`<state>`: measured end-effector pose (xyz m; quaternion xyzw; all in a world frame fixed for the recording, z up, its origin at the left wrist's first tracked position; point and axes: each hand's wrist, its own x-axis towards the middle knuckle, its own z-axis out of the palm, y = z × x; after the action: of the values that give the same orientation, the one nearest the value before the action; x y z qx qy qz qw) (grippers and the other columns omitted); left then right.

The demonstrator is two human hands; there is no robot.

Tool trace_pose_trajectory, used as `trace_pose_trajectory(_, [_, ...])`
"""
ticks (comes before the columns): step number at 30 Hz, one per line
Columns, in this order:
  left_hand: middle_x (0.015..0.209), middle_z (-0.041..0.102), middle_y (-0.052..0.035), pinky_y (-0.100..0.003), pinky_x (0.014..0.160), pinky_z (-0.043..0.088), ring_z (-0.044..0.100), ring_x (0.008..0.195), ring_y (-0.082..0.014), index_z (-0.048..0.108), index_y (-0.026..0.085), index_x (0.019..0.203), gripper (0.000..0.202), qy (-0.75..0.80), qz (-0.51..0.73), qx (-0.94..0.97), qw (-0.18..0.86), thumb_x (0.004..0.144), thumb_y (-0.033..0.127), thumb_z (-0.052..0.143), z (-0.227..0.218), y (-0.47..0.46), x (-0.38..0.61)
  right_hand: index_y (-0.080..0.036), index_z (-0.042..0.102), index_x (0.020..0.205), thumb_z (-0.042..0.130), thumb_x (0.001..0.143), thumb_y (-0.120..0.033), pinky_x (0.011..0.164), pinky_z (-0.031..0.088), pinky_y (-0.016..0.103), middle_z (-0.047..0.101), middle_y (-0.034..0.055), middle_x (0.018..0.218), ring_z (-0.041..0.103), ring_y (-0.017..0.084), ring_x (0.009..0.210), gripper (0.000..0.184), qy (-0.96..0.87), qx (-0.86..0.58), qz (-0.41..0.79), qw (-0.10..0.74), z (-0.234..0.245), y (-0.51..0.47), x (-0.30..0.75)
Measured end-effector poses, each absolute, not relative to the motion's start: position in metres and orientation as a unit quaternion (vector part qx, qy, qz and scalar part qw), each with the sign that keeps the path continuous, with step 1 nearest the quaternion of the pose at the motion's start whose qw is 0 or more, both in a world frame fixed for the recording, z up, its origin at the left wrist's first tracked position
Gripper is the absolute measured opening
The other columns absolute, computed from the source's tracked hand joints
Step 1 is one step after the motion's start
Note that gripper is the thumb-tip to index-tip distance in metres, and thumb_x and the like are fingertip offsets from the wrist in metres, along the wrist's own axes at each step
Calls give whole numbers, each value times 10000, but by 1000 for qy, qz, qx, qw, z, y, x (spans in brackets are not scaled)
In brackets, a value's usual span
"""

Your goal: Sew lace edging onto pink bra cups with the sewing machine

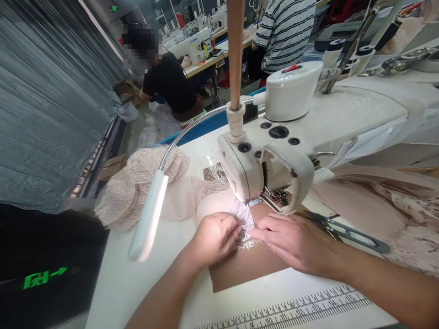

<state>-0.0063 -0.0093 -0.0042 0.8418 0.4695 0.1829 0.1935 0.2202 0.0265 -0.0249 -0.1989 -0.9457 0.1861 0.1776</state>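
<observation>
Pale lace fabric (244, 214) lies under the needle area of a white sewing machine (242, 171). My left hand (216, 237) is closed, its curled fingers gripping the lace's left side. From the right, my right hand (297, 242) pinches the near edge of the same lace, index finger pointing left; its thumb is partly hidden. Both hands rest over a brown plate (247, 269) on the white table. More of the lace (151, 171) is bunched at the left, joined by a sheer strip running toward the needle.
A lamp (149, 219) on a bendy metal neck hangs left of my hands. Thread snips (346, 230) lie by my right wrist, near more pink fabric (370, 192). A printed ruler (291, 306) runs along the table front. Two people sit or stand beyond, near other machines.
</observation>
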Motion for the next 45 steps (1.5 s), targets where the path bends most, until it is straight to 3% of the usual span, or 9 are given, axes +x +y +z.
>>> trace_pose_trajectory(7, [635, 491, 17, -216, 581, 413, 468, 577, -104, 462, 180, 678, 326, 478, 160, 801, 322, 966, 277, 342, 2, -10, -12, -190, 636, 941, 392, 854, -81, 634, 313, 300, 548, 36, 765, 447, 169, 702, 281, -955, -185, 171, 155, -26, 24, 219])
trace_pose_trajectory(11, [847, 619, -49, -242, 696, 466, 577, 751, -140, 602, 163, 987, 246, 427, 142, 847, 284, 954, 263, 379, 3, -11, -12, -192, 636, 974, 421, 824, -77, 654, 320, 309, 559, 35, 770, 439, 175, 700, 287, -958, -178, 170, 149, -25, 24, 221])
trace_pose_trajectory(14, [832, 610, -53, -236, 648, 464, 578, 727, -143, 584, 175, 1167, 307, 402, 127, 880, 220, 955, 277, 387, 0, -13, -11, -195, 632, 982, 436, 802, -71, 660, 316, 310, 570, 38, 788, 449, 177, 718, 293, -960, -171, 173, 139, -23, 24, 221])
trace_pose_trajectory(20, [714, 534, -26, -227, 521, 415, 531, 601, -127, 617, 178, 1073, 269, 384, 102, 911, 111, 954, 268, 393, -3, -14, -9, -195, 612, 973, 445, 789, -69, 661, 305, 305, 579, 38, 799, 446, 184, 716, 279, -961, -174, 161, 144, -24, 22, 220])
trace_pose_trajectory(26, [722, 549, -37, -241, 515, 438, 538, 598, -144, 611, 167, 1061, 281, 368, 82, 924, 59, 959, 265, 367, -4, -14, -6, -187, 603, 906, 428, 791, -77, 656, 301, 311, 583, 44, 776, 447, 183, 704, 237, -961, -167, 155, 155, -26, 21, 222])
trace_pose_trajectory(33, [763, 588, -51, -258, 539, 465, 565, 634, -157, 595, 141, 1106, 307, 364, 66, 928, 44, 962, 243, 345, -7, -16, -5, -188, 626, 874, 401, 824, -92, 626, 297, 295, 524, 19, 710, 435, 157, 661, 249, -944, -199, 155, 214, -29, 24, 227])
trace_pose_trajectory(40, [736, 586, -56, -241, 518, 453, 545, 613, -145, 630, 145, 1055, 300, 375, 101, 920, 57, 956, 239, 363, -3, -17, -3, -180, 642, 946, 438, 790, -92, 635, 324, 302, 565, 37, 743, 451, 168, 676, 272, -955, -197, 125, 184, -29, 25, 223])
trace_pose_trajectory(45, [994, 647, -131, -298, 665, 519, 563, 787, -188, 603, 111, 1102, 267, 401, 183, 894, 82, 917, 201, 433, -1, -9, 1, -177, 636, 913, 444, 793, -87, 664, 328, 312, 584, 52, 785, 453, 185, 721, 244, -954, -202, 139, 170, -29, 22, 223])
